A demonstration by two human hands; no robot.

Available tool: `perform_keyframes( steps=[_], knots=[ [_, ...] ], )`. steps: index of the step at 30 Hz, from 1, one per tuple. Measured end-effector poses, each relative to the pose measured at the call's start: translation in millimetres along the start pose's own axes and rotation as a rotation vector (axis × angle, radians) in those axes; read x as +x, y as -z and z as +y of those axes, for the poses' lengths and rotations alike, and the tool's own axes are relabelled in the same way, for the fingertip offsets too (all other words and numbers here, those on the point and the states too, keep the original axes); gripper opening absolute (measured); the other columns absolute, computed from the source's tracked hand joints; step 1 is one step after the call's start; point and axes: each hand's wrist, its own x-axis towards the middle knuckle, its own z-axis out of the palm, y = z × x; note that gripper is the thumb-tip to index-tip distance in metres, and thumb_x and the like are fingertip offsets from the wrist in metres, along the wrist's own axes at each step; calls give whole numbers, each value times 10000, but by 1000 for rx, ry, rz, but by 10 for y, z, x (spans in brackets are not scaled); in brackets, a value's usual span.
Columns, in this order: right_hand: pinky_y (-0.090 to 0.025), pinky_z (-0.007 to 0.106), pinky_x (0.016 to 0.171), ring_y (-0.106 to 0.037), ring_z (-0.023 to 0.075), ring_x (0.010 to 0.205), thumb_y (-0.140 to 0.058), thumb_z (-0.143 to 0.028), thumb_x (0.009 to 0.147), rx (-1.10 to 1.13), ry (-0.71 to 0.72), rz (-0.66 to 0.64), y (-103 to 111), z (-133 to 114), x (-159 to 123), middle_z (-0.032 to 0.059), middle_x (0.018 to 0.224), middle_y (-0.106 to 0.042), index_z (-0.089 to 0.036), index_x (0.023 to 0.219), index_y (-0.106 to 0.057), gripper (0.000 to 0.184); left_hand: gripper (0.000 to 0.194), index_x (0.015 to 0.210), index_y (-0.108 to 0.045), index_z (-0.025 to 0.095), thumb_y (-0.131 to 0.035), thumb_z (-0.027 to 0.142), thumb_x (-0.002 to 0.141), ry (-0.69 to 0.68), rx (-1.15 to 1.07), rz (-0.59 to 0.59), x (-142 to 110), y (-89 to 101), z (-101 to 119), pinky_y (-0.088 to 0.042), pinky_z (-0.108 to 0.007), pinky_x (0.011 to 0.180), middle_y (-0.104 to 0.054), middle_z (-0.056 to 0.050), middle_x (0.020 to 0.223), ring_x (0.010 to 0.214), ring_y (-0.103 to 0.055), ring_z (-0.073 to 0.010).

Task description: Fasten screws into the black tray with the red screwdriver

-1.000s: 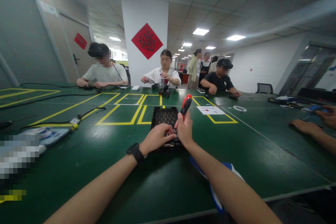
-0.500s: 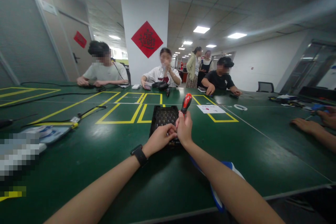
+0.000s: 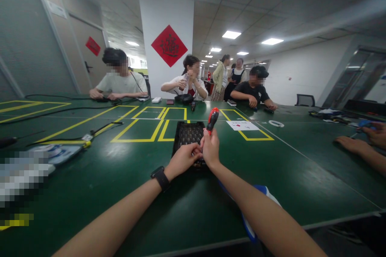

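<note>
A screwdriver (image 3: 213, 119) with a red and black handle points up and slightly away, and my right hand (image 3: 210, 150) is closed around its lower part. The shaft and tip are mostly hidden by my fingers. Beside it my left hand (image 3: 186, 157), a dark watch on the wrist, has its fingers pinched together near the screwdriver's lower end. What that pinch holds, if anything, is too small to make out. Under both hands lies a black plastic tray (image 3: 189, 125) with rows of small pockets; its near end is partly covered by my hands.
Yellow tape outlines mark the green table (image 3: 144, 192). A white paper sheet (image 3: 242, 125) and a white ring (image 3: 276, 123) lie to the right. Under my right forearm is a blue and white object (image 3: 265, 191). Cables lie at left. Several people are across the table; a co-worker's hands (image 3: 350, 143) are far right.
The screwdriver handle has shifted slightly left and turned a little in my right hand. My left hand stays in place. Across the table, a person has lowered a bottle and turned aside.
</note>
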Motion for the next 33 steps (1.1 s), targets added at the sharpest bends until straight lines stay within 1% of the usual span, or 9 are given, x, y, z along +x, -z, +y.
perform_keyframes(
  steps=[3, 6, 11, 13, 17, 22, 26, 31, 33],
  knots=[
    [-340, 184, 406, -402, 78, 365, -382, -405, 828, 8, -6, -1, -1, 2, 2, -87, 450, -401, -184, 844, -452, 233, 171, 736, -588, 146, -592, 312, 700, 21, 30, 6, 3, -11, -22, -375, -212, 555, -616, -15, 662, 600, -540, -130],
    [-334, 181, 403, -401, 76, 366, -389, -411, 825, 14, -8, -11, 0, 9, 14, -88, 454, -404, -181, 868, -460, 244, 168, 728, -595, 139, -584, 306, 709, 17, 31, -18, 3, -13, -28, -377, -211, 571, -618, -14, 668, 610, -540, -127],
    [-326, 177, 407, -388, 74, 367, -358, -404, 837, 18, 9, 3, 16, 11, 43, -87, 434, -398, -169, 906, -487, 277, 166, 836, -613, 146, -509, 258, 771, -26, -26, -48, 5, -9, 2, -397, -219, 655, -644, -22, 753, 694, -567, -129],
    [-326, 177, 407, -387, 72, 364, -367, -406, 834, 18, 11, 21, 22, 3, 49, -88, 434, -399, -172, 886, -482, 266, 178, 855, -607, 149, -534, 278, 757, -16, -25, -37, 7, -14, 3, -400, -219, 642, -641, -18, 744, 676, -564, -127],
    [-342, 177, 421, -394, 69, 368, -397, -412, 822, 15, 15, 47, 29, -10, 52, -91, 438, -404, -183, 826, -456, 237, 206, 787, -600, 144, -588, 335, 713, 24, 9, -37, 8, -23, -24, -390, -214, 584, -621, -11, 685, 619, -545, -123],
    [-341, 176, 415, -396, 69, 365, -404, -425, 818, 40, -4, -12, 20, 17, 61, -91, 435, -404, -186, 829, -459, 245, 159, 775, -605, 148, -514, 279, 769, -34, 72, -33, 3, -10, -29, -381, -219, 610, -619, -16, 708, 646, -538, -127],
    [-326, 179, 391, -383, 72, 347, -400, -433, 817, 47, -48, -48, 10, 55, 65, -89, 419, -404, -184, 815, -466, 257, 158, 795, -600, 150, -469, 238, 795, -53, 28, -42, 0, -3, 4, -391, -226, 659, -632, -24, 754, 697, -556, -132],
    [-334, 180, 398, -384, 69, 352, -409, -425, 812, 68, -42, -14, 8, 58, 56, -88, 418, -408, -181, 793, -455, 249, 182, 797, -575, 142, -568, 311, 730, 8, 0, -30, 5, -14, 0, -392, -219, 590, -614, -15, 701, 629, -539, -123],
    [-332, 178, 399, -378, 67, 352, -413, -424, 811, 78, -38, -10, 7, 54, 56, -89, 417, -405, -179, 795, -456, 250, 181, 779, -571, 141, -578, 312, 721, 18, 5, -33, 8, -18, -16, -388, -217, 576, -606, -11, 684, 614, -534, -120]
  ],
)
